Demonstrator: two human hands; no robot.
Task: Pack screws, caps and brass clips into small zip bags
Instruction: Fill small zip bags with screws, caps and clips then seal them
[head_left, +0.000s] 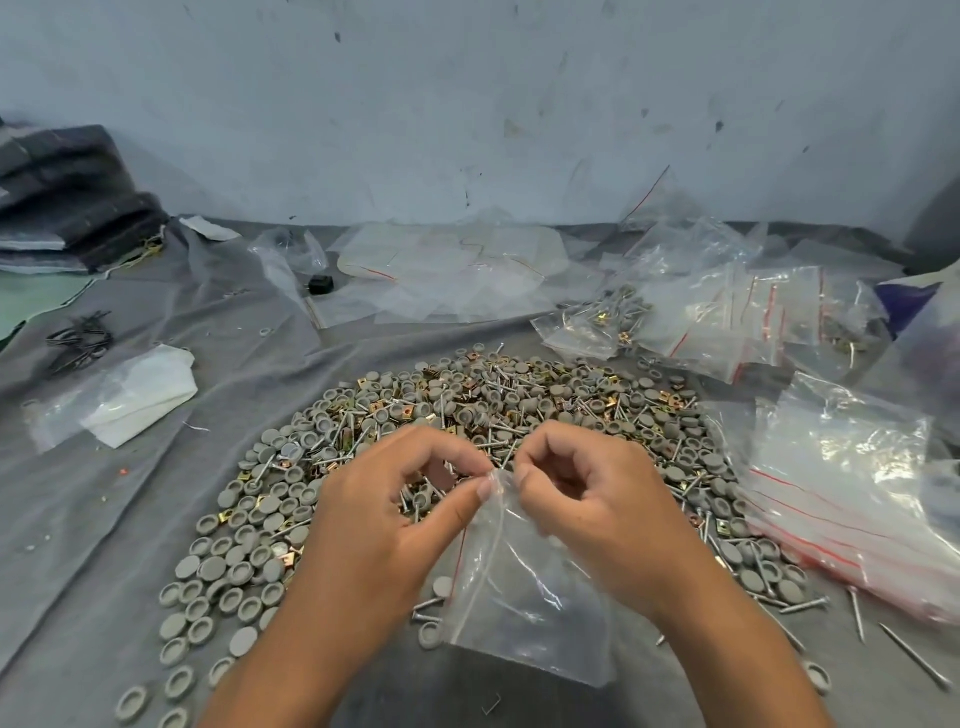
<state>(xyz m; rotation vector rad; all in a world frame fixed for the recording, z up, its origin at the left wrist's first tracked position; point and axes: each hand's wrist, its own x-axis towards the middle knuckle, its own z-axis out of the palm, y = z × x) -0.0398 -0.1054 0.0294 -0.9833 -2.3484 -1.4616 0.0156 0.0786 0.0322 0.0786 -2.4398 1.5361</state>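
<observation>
Both hands pinch the top edge of a small clear zip bag (524, 582), the left hand (384, 525) and right hand (592, 504) gripping it with thumb and fingertips above the heap of grey caps, screws and brass clips (467, 415) on the grey cloth (104, 499), with filled bags (727, 317) lying farther off.

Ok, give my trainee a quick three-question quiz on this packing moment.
1. True or false: the small zip bag held by the left hand and right hand is already full of parts.
2. Which lies left of the pile of parts? A) folded white cloth in a clear bag B) a hammer C) a scale
3. Fill in: the filled bags lie to the ____ of the pile.

Key: 1 false, it looks empty; 2 A; 3 right.
</observation>
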